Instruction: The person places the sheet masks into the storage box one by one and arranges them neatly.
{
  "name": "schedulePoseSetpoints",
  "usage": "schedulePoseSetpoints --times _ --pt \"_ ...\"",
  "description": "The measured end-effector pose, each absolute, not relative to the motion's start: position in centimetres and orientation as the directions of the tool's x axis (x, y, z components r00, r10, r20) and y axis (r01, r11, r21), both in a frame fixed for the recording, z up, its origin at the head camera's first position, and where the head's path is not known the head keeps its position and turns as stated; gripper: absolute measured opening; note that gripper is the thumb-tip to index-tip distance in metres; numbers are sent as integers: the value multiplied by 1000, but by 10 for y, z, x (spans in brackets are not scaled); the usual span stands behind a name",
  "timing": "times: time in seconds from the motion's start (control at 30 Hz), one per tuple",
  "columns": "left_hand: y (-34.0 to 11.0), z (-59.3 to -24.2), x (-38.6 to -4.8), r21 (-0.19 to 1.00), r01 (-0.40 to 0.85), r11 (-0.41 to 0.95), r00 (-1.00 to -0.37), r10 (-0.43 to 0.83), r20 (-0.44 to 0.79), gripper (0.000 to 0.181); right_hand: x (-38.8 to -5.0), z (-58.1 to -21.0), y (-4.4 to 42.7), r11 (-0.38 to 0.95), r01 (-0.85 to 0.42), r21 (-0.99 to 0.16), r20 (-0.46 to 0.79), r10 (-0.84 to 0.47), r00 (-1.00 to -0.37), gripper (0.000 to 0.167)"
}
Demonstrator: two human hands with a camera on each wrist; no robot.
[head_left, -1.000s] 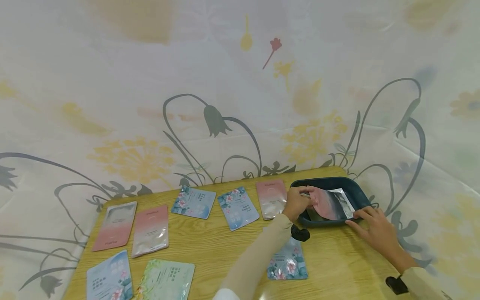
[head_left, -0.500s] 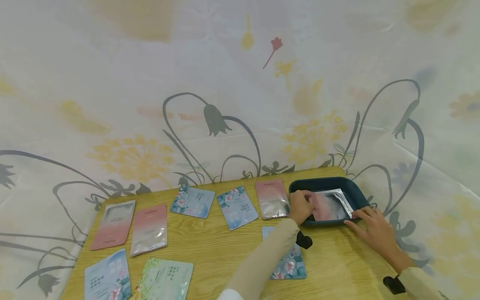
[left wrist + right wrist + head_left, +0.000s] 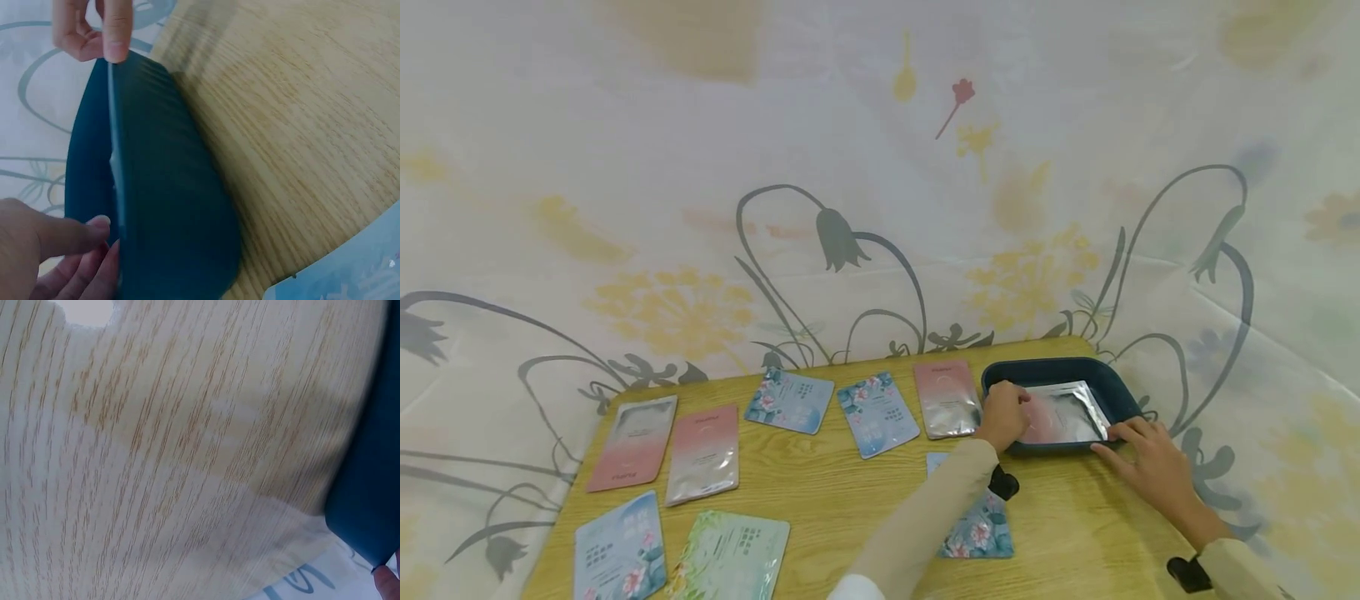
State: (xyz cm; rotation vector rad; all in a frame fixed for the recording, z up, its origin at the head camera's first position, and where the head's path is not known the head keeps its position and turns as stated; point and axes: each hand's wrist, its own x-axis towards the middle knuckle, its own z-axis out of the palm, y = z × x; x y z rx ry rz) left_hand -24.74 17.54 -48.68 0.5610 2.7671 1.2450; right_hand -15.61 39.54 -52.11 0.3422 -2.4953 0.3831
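A dark blue bin [image 3: 1045, 448] stands at the table's back right. Inside it lies a pink and silver sheet mask packet [image 3: 1060, 417] on top of at least one other silver-edged packet. My left hand [image 3: 1004, 414] reaches over the bin's left side, fingers curled at the packet's pink end, which they seem to pinch. The left wrist view shows these fingertips just inside the rim, with the packet hidden behind the wall. At the bin's front right corner my right hand [image 3: 1153, 467] grips the rim, thumb outside and fingers over the inner side.
Blue floral packets [image 3: 880, 415] and pink ones [image 3: 947, 400] lie spread over the wooden table [image 3: 820, 500]. A green packet [image 3: 730, 554] is at the front left. Another blue packet [image 3: 977, 533] lies partly under my left forearm. A floral cloth hangs behind.
The pink packet has gone down from a raised, bent position to lie flat in the bin. My left hand has lowered with its pink end. The right hand has stayed at the rim.
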Motion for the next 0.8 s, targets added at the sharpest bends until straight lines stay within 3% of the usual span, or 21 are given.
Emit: schedulePoseSetpoints --times 0.27,0.57,0.8 --pt "157 -478 -249 847 351 399 -856 502 118 26 -156 -521 395 920 -347 -184 603 -173 -779 31" --pt "120 -467 -246 811 423 404 -771 631 87 21 -158 -520 393 912 -369 -181 617 -186 -764 31" --pt "86 -467 -243 831 416 370 -753 652 87 22 -157 -520 393 914 -352 -201 602 -168 -780 32"
